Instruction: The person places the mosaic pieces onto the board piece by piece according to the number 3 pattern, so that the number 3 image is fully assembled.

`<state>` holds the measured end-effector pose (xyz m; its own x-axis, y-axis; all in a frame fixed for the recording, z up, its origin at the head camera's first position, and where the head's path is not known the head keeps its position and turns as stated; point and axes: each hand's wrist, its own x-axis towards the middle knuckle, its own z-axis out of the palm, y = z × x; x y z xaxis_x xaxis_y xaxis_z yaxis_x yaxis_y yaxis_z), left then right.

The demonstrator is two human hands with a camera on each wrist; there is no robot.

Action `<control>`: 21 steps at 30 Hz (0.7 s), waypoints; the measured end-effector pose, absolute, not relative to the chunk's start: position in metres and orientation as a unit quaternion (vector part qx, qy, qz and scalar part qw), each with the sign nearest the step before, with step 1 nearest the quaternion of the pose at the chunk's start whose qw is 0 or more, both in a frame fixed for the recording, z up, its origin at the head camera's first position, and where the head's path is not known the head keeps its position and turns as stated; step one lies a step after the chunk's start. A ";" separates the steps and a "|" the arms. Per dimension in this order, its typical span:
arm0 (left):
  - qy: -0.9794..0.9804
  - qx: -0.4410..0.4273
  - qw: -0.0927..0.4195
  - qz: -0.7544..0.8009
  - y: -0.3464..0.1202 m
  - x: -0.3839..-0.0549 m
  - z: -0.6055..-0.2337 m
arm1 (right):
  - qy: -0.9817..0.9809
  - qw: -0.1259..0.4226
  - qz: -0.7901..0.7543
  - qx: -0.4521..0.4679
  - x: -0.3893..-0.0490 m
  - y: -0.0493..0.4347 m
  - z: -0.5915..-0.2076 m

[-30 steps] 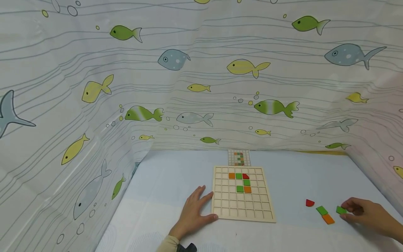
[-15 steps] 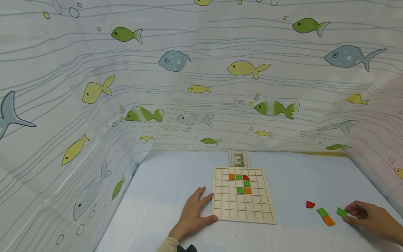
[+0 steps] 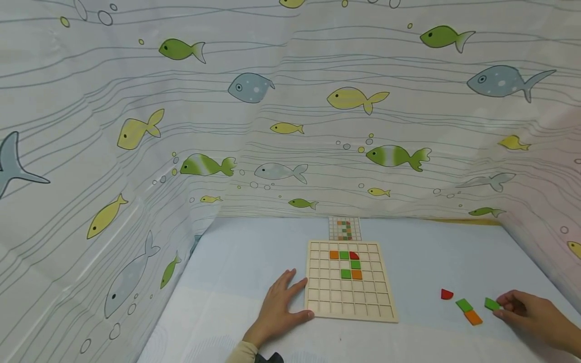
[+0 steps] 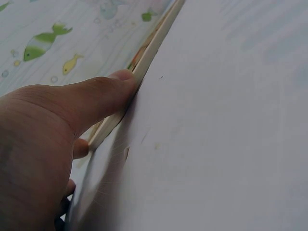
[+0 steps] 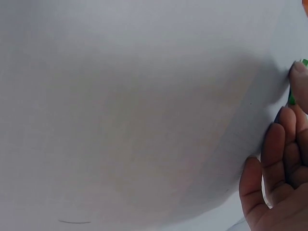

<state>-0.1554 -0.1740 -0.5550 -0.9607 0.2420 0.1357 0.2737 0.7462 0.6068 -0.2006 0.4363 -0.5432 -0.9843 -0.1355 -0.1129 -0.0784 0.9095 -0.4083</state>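
Observation:
A light wooden grid board [image 3: 345,302] lies on the table, with several orange, green and red tiles in its upper cells. My left hand [image 3: 280,312] rests at its left side in the head view, fingers spread, an index fingertip on the left edge. In the left wrist view the thumb [image 4: 103,94] presses the board's near edge [image 4: 154,43]. Right of the board, my right hand [image 3: 528,315] pinches a green tile [image 3: 491,304] by its right end, between thumb and fingers. In the right wrist view only a sliver of green tile [image 5: 291,100] shows beside the thumb.
Left of the right hand lie a red rounded tile [image 3: 447,294], a green tile [image 3: 464,305] and an orange tile [image 3: 473,317]. A pattern card [image 3: 332,229] with a coloured grid lies behind the board. A fish-printed curtain [image 3: 317,146] encloses the table [image 3: 245,252].
The right hand's fingers have shifted slightly to the right on the green tile, uncovering more of it. The left hand and the board have stayed in place.

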 end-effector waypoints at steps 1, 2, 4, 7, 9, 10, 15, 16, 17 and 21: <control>-0.934 -0.138 0.024 -0.329 -0.174 -0.155 -0.555 | 0.974 0.074 -0.207 -0.054 -0.201 0.436 -0.543; -0.934 -0.138 0.023 -0.330 -0.174 -0.155 -0.555 | 0.974 0.077 -0.208 -0.053 -0.201 0.435 -0.543; -0.933 -0.138 0.022 -0.330 -0.174 -0.155 -0.555 | 0.973 0.078 -0.208 -0.055 -0.201 0.435 -0.542; -0.932 -0.138 0.021 -0.334 -0.174 -0.156 -0.554 | 0.974 0.074 -0.205 -0.060 -0.203 0.434 -0.542; -0.932 -0.137 0.021 -0.334 -0.174 -0.156 -0.554 | 0.974 0.072 -0.204 -0.062 -0.204 0.434 -0.542; -0.932 -0.137 0.021 -0.334 -0.174 -0.156 -0.554 | 0.974 0.072 -0.204 -0.061 -0.204 0.433 -0.541; -0.932 -0.138 0.024 -0.335 -0.174 -0.157 -0.555 | 0.974 0.072 -0.205 -0.055 -0.208 0.428 -0.541; -0.932 -0.139 0.024 -0.334 -0.174 -0.157 -0.555 | 0.974 0.070 -0.206 -0.055 -0.209 0.427 -0.541; -0.932 -0.139 0.025 -0.335 -0.174 -0.156 -0.555 | 0.974 0.071 -0.209 -0.054 -0.210 0.425 -0.540; -0.932 -0.140 0.026 -0.334 -0.174 -0.156 -0.556 | 0.972 0.071 -0.215 -0.064 -0.213 0.419 -0.538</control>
